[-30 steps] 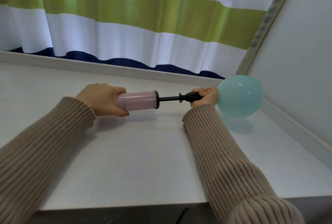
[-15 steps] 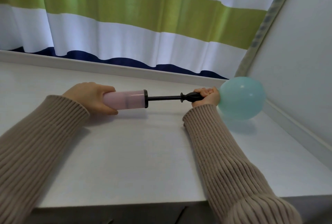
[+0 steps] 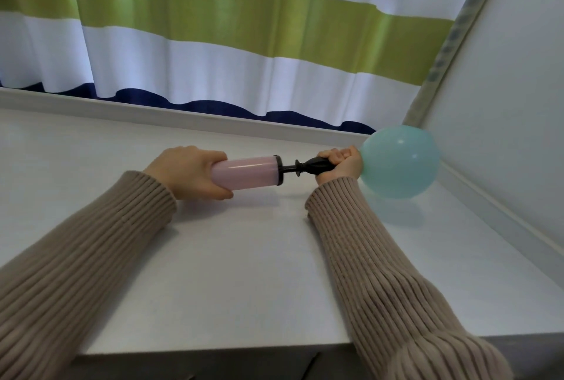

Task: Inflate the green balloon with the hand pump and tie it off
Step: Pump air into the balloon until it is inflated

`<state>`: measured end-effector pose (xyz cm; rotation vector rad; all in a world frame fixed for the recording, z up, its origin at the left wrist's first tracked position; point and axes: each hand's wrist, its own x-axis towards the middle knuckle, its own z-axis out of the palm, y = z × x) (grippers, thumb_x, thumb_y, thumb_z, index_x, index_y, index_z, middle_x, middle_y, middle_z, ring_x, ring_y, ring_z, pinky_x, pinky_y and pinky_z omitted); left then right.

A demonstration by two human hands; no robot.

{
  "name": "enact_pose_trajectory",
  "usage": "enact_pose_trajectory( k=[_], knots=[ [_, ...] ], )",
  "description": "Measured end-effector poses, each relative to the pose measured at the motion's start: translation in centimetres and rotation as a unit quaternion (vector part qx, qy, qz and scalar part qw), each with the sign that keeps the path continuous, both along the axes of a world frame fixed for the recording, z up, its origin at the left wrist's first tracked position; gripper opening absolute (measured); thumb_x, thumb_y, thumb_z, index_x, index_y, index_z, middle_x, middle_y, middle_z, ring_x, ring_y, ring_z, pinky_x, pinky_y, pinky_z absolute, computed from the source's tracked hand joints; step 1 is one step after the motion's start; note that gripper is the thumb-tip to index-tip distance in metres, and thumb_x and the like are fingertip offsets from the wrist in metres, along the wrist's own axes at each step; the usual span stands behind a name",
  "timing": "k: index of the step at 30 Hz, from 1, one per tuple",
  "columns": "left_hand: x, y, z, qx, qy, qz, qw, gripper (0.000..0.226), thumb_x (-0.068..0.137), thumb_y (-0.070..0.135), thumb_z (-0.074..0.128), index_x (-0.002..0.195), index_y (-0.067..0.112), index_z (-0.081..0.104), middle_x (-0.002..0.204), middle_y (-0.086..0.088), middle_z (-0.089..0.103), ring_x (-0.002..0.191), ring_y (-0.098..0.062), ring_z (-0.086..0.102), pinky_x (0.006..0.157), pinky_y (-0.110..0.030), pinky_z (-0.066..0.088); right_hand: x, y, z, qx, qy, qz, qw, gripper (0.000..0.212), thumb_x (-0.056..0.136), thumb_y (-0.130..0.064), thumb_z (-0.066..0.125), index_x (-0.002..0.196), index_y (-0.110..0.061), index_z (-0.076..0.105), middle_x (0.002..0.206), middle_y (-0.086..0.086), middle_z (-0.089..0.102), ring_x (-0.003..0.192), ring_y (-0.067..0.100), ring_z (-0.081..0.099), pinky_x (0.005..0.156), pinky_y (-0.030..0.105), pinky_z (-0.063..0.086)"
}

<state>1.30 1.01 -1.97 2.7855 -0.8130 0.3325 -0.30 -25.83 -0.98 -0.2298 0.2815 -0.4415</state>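
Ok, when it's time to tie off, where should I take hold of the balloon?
Probably pinch the neck, where the balloon meets the pump's black nozzle, hidden inside the right hand. The round body is taut and would slip or squash. Come from the near side, beside the right hand's grip, since the wall crowds the far right.

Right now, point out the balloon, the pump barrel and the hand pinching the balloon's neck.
green balloon (image 3: 399, 163), head view, middle of its inflated body.
pink pump barrel (image 3: 247, 173), head view, mid-length of the cylinder.
right hand (image 3: 341, 163), head view, its knuckles.
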Motion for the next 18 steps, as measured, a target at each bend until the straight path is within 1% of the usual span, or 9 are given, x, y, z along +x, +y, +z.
enact_pose_trajectory(
  k=[4,6,9,13,16,18],
  knots=[
    [0.9,3.8,0.0,-0.010,0.005,0.027,1.000,0.040,0.045,0.070,0.057,0.075,0.043,0.053,0.065,0.016,0.061,0.062,-0.004,0.056,0.057,-0.027,0.037,-0.5,-1.4,0.1,0.015,0.002,-0.027,1.000,0.046,0.095,-0.018,0.044,0.052,-0.019,0.029,0.036,-0.007,0.025,0.026,0.009,0.023,0.033,0.015,0.034],
    [0.9,4.5,0.2,0.000,0.004,0.031,1.000,0.039,0.047,0.070,0.059,0.074,0.044,0.053,0.064,0.017,0.060,0.062,-0.003,0.055,0.056,-0.027,0.037,-0.6,-1.7,0.2,0.023,-0.001,-0.031,0.999,0.046,0.096,-0.018,0.044,0.052,-0.018,0.029,0.036,-0.007,0.025,0.025,0.009,0.023,0.033,0.014,0.033],
    [0.6,3.3,0.6,0.030,-0.007,0.028,0.999,0.038,0.056,0.067,0.065,0.081,0.041,0.054,0.067,0.016,0.060,0.063,-0.005,0.054,0.057,-0.027,0.037,-0.6,-1.7,0.2,0.023,-0.001,-0.033,0.999,0.047,0.096,-0.020,0.044,0.052,-0.019,0.029,0.036,-0.007,0.025,0.025,0.009,0.022,0.033,0.014,0.033],
    [-0.4,-0.5,0.4,0.042,-0.034,-0.003,0.999,0.036,0.064,0.065,0.064,0.086,0.040,0.050,0.071,0.013,0.061,0.064,-0.010,0.055,0.053,-0.025,0.033,-0.2,0.4,0.1,0.001,-0.001,-0.009,1.000,0.046,0.095,-0.018,0.043,0.052,-0.019,0.029,0.035,-0.007,0.024,0.025,0.009,0.023,0.032,0.014,0.033],
    [-0.8,-1.9,0.3,0.034,-0.039,-0.009,0.999,0.037,0.064,0.065,0.062,0.088,0.039,0.051,0.072,0.012,0.061,0.066,-0.012,0.056,0.055,-0.026,0.034,-0.1,1.4,-0.1,-0.002,0.001,0.010,1.000,0.045,0.096,-0.018,0.042,0.053,-0.018,0.029,0.034,-0.007,0.023,0.025,0.009,0.022,0.032,0.014,0.033],
    [-0.5,-1.0,0.4,0.021,-0.010,-0.005,1.000,0.038,0.061,0.066,0.063,0.086,0.040,0.053,0.073,0.014,0.061,0.068,-0.011,0.057,0.057,-0.027,0.035,-0.2,1.4,0.0,-0.002,-0.001,0.015,1.000,0.046,0.096,-0.019,0.043,0.053,-0.018,0.030,0.034,-0.007,0.024,0.025,0.009,0.022,0.031,0.014,0.034]
  ],
)
